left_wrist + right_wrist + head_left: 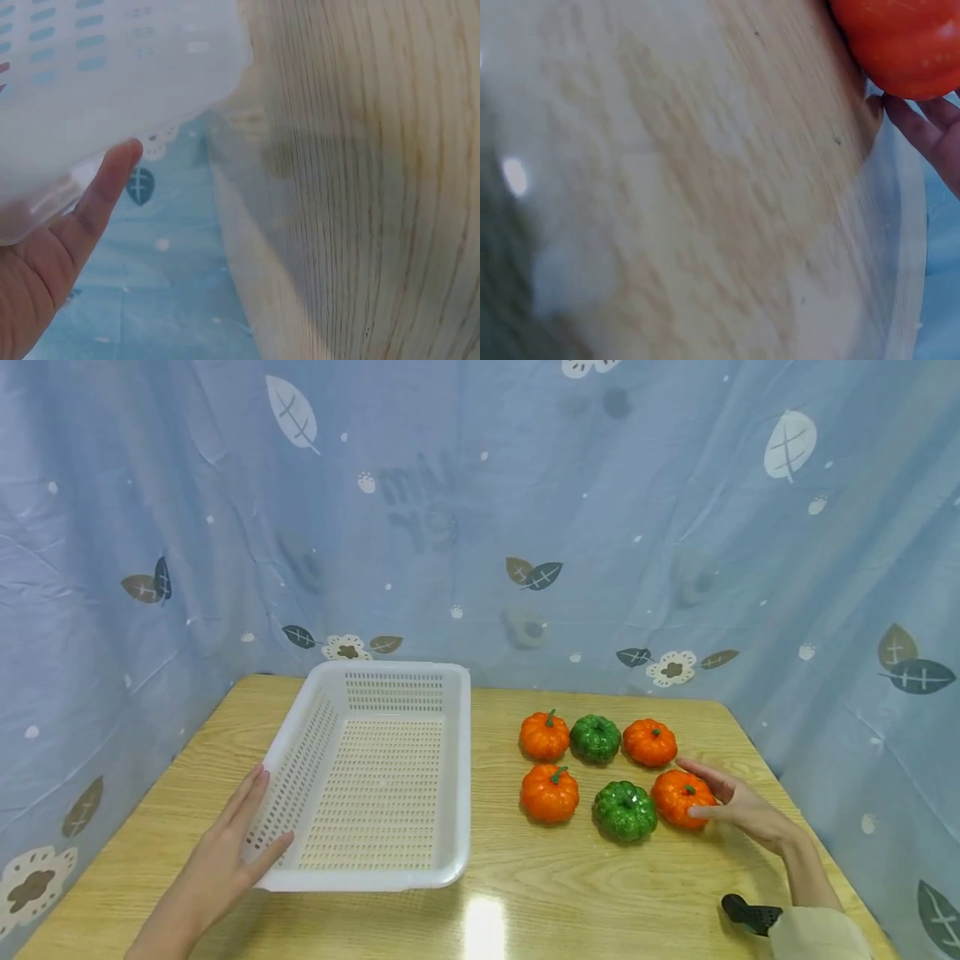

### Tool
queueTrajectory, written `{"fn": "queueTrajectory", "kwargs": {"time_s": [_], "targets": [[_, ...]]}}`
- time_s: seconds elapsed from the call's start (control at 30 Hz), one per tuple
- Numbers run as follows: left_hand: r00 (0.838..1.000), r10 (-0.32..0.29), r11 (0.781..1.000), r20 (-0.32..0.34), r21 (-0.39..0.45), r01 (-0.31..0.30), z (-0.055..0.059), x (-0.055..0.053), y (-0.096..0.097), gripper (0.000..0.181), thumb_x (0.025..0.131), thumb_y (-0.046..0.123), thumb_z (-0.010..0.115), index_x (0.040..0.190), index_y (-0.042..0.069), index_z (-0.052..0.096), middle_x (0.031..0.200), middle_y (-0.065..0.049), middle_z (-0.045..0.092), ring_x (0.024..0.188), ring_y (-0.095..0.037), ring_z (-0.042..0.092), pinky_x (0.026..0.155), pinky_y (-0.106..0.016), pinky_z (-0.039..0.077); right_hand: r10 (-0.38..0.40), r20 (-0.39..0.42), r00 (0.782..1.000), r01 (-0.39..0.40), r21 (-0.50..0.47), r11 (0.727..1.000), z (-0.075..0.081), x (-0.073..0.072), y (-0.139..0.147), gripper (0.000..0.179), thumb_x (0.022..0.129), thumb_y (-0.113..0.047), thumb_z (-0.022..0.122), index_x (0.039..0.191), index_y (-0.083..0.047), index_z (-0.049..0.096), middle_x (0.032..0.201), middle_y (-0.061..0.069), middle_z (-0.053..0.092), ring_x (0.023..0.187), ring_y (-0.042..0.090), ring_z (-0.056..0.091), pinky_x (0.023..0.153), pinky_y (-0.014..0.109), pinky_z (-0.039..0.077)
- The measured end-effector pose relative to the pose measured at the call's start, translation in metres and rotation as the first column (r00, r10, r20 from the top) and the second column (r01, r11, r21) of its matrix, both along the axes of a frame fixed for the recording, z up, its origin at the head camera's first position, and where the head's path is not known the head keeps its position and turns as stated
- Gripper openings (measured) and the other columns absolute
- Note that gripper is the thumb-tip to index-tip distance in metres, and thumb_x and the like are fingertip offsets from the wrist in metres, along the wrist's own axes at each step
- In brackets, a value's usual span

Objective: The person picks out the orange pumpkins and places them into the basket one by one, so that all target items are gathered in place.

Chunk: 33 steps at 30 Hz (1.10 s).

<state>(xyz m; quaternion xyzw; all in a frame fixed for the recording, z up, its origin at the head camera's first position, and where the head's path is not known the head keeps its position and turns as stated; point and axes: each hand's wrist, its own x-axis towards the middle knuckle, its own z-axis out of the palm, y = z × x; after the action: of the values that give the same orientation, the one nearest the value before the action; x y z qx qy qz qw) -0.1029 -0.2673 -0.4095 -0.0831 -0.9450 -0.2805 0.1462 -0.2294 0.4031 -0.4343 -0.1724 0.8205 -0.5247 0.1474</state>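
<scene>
Right grip (742, 811): spread around glossy, round orange pumpkin (672, 797), not clenched
Pumpkin: left of palm, near worktop's (600, 893) right edge
Left grip (221, 853): splayed against white plastic basket (457, 777)

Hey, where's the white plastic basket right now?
In the head view, the white plastic basket stands left of centre on the wooden table, with the left hand at its left side and two orange pumpkins nearest on its right.

I observe an upright white perforated plastic basket (458, 768) at left; at right, a glossy, ribbed orange pumpkin (678, 800), green-stemmed, rests stem-up.
</scene>
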Motion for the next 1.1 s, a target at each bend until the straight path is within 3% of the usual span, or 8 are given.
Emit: {"fn": "queueTrajectory", "kwargs": {"time_s": [0.2, 0.37, 0.63, 0.8, 1.1], "targets": [[1.000, -0.007, 1.000, -0.021, -0.009, 0.007, -0.003, 0.001, -0.001, 0.088, 0.087, 0.024, 0.070, 0.153, 0.004, 0.015, 0.160, -0.013, 0.011, 0.133, -0.053, 0.027, 0.102, -0.070, 0.025, 0.025, 0.069, 0.997, -0.022, -0.038, 0.999, -0.007, -0.001, -0.002, 0.076, 0.088, 0.000, 0.063, 0.151, 0.001, 0.019, 0.149, 0.005, 0.025, 0.114, -0.005, 0.048, 0.090, 0.019, 0.047], [1.000, -0.017, 1.000, -0.006, 0.002, 0.017, -0.002, 0.003, -0.003, 0.088, 0.088, 0.024, 0.068, 0.154, 0.005, 0.013, 0.160, -0.013, 0.009, 0.130, -0.056, 0.027, 0.097, -0.073, 0.027, 0.006, 0.082, 0.997, 0.001, -0.093, 0.996, -0.009, 0.002, -0.003, 0.075, 0.088, 0.002, 0.062, 0.151, -0.001, 0.021, 0.141, -0.010, 0.029, 0.113, 0.000, 0.051, 0.090, 0.023, 0.050], [0.999, -0.010, 1.000, 0.035, 0.006, 0.010, 0.001, 0.000, -0.002, 0.087, 0.090, 0.027, 0.066, 0.154, 0.006, 0.011, 0.161, -0.012, 0.006, 0.134, -0.054, 0.023, 0.101, -0.071, 0.023, -0.026, 0.047, 0.999, 0.038, -0.294, 0.955, 0.003, 0.007, -0.003, 0.065, 0.091, 0.009, 0.054, 0.149, -0.012, 0.034, 0.136, -0.012, 0.039, 0.108, 0.005, 0.055, 0.084, 0.023, 0.054], [1.000, -0.018, 1.000, 0.020, -0.001, 0.018, 0.000, 0.000, -0.004, 0.087, 0.090, 0.026, 0.066, 0.154, 0.005, 0.011, 0.160, -0.012, 0.006, 0.133, -0.054, 0.023, 0.104, -0.070, 0.021, -0.071, 0.030, 0.997, 0.076, -0.283, 0.956, 0.014, 0.013, -0.014, 0.061, 0.091, 0.007, 0.055, 0.146, -0.016, 0.039, 0.131, -0.010, 0.044, 0.105, 0.008, 0.055, 0.082, 0.026, 0.055], [1.000, -0.016, 1.000, 0.002, 0.012, 0.016, -0.001, 0.000, -0.003, 0.088, 0.089, 0.024, 0.068, 0.154, 0.005, 0.012, 0.161, -0.011, 0.007, 0.133, -0.055, 0.024, 0.103, -0.070, 0.021, -0.151, -0.070, 0.986, 0.127, -0.268, 0.955, 0.035, 0.013, -0.040, 0.060, 0.089, 0.008, 0.059, 0.143, -0.012, 0.042, 0.127, -0.003, 0.045, 0.101, 0.009, 0.055, 0.078, 0.023, 0.055]]}}
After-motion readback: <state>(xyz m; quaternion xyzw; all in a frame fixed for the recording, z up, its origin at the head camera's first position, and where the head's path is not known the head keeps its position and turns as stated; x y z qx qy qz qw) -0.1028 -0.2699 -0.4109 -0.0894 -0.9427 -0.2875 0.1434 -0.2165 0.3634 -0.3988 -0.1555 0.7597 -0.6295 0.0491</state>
